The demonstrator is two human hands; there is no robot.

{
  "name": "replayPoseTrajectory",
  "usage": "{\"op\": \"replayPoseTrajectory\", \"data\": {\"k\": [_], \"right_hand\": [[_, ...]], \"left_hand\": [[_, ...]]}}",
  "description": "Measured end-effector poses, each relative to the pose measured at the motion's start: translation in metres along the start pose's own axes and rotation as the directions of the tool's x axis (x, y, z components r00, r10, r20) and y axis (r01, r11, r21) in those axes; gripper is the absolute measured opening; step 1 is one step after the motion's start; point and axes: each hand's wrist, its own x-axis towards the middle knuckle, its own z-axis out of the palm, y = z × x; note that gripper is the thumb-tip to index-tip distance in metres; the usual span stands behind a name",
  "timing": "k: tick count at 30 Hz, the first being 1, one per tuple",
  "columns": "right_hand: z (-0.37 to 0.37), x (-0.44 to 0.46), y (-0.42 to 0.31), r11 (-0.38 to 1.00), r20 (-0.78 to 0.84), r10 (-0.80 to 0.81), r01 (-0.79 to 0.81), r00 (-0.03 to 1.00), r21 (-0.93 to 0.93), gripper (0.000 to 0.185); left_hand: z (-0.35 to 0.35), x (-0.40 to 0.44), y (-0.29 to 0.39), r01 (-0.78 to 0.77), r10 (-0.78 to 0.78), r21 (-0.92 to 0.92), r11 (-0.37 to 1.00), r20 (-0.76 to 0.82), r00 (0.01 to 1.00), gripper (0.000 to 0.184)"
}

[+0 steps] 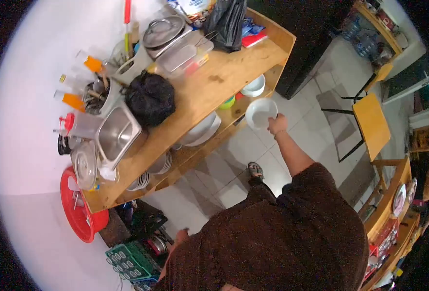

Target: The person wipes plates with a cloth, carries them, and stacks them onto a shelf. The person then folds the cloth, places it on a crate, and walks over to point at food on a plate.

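Note:
My right hand (278, 123) reaches forward with its fingers closed on the rim of a white bowl (260, 114). The bowl is beside the front edge of the wooden shelf unit (224, 68), at the height of its lower shelf. Another white bowl (254, 86) stands on that shelf just behind it, near a green bowl (228, 103). Down by my side, my left hand (181, 236) is mostly hidden by my brown sleeve, and its fingers cannot be made out.
Stacked plates (161, 162) and white dishes (202, 130) sit on the lower shelf. On top are a steel pan (118, 133), a black bag (150, 98) and plastic containers (178, 59). A yellow chair (371, 126) stands right; a green crate (132, 262) lies lower left.

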Motion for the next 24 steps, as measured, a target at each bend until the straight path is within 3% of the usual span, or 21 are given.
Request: {"op": "replayPoseTrajectory", "data": {"k": [1,2,3,7,8,11,13,14,15,16,17,18,19,20,21,22,24], "right_hand": [[-0.001,0.019,-0.014,1.000,0.009,0.007,-0.007,1.000,-0.001,0.023],[-0.003,0.035,-0.035,0.984,0.043,0.136,-0.140,0.990,0.106,0.021],[-0.001,0.053,-0.047,0.941,0.089,0.259,-0.272,0.962,0.202,0.020],[0.044,0.132,-0.042,0.906,0.134,0.283,-0.310,0.950,0.288,0.014],[0.059,0.152,-0.030,0.879,0.158,0.348,-0.380,0.924,0.288,0.015],[0.060,0.164,-0.041,0.855,0.217,0.417,-0.462,0.882,0.234,0.017],[0.061,0.162,-0.048,0.860,0.251,0.427,-0.476,0.868,0.183,0.018],[0.063,0.162,-0.048,0.720,0.250,0.511,-0.568,0.823,0.398,0.018],[0.064,0.162,-0.046,0.530,0.267,0.586,-0.611,0.765,0.588,0.018],[0.072,0.167,-0.037,0.526,0.269,0.589,-0.614,0.762,0.589,0.018],[0.089,0.175,-0.019,0.437,0.292,0.592,-0.603,0.751,0.667,0.020],[0.102,0.180,-0.006,0.343,0.315,0.592,-0.585,0.742,0.735,0.024],[0.112,0.180,0.002,0.340,0.316,0.593,-0.586,0.741,0.736,0.024],[0.121,0.178,0.011,0.818,0.128,0.363,-0.381,0.923,0.430,0.028],[0.125,0.177,0.016,0.999,0.084,0.027,-0.025,0.996,-0.022,0.034],[0.115,0.173,0.005,0.999,0.084,0.032,-0.030,0.996,-0.023,0.034],[0.083,0.164,-0.035,0.913,0.367,0.397,-0.404,0.841,-0.061,0.042]], "left_hand": [[0.006,-0.013,-0.002,0.098,-0.061,-0.310,0.946,0.127,0.990,0.061],[0.042,-0.020,-0.015,0.170,-0.101,-0.436,0.884,0.178,0.979,0.060],[0.054,-0.025,-0.013,0.226,-0.130,-0.529,0.818,0.214,0.968,0.060],[0.051,-0.025,0.023,0.309,-0.176,-0.779,0.546,0.254,0.951,0.060],[0.049,-0.021,0.031,0.295,-0.164,-0.828,0.477,0.245,0.955,0.060],[0.046,-0.005,0.049,0.139,-0.070,-0.966,0.218,0.126,0.990,0.060],[0.028,0.009,0.062,-0.081,0.053,-0.994,-0.070,-0.084,0.995,0.060],[0.019,0.019,0.071,-0.214,0.145,-0.939,-0.268,-0.259,0.955,0.060],[0.036,0.010,0.059,-0.029,0.013,-1.000,-0.012,-0.029,1.000,0.057],[0.005,0.008,0.071,0.248,-0.131,-0.942,0.225,0.223,0.966,0.055],[-0.053,0.008,0.095,0.505,-0.254,-0.790,0.347,0.439,0.862,0.052],[-0.065,0.010,0.099,0.505,-0.255,-0.789,0.350,0.438,0.862,0.052],[-0.072,0.011,0.101,0.494,-0.276,-0.760,0.423,0.411,0.869,0.046],[-0.078,0.011,0.104,0.482,-0.294,-0.724,0.493,0.383,0.876,0.040],[-0.076,0.011,0.102,0.472,-0.301,-0.710,0.522,0.365,0.881,0.037],[-0.060,0.006,0.092,0.460,-0.295,-0.744,0.484,0.357,0.886,0.034],[-0.017,-0.003,0.067,0.413,-0.251,-0.857,0.309,0.345,0.904,0.029]]}}
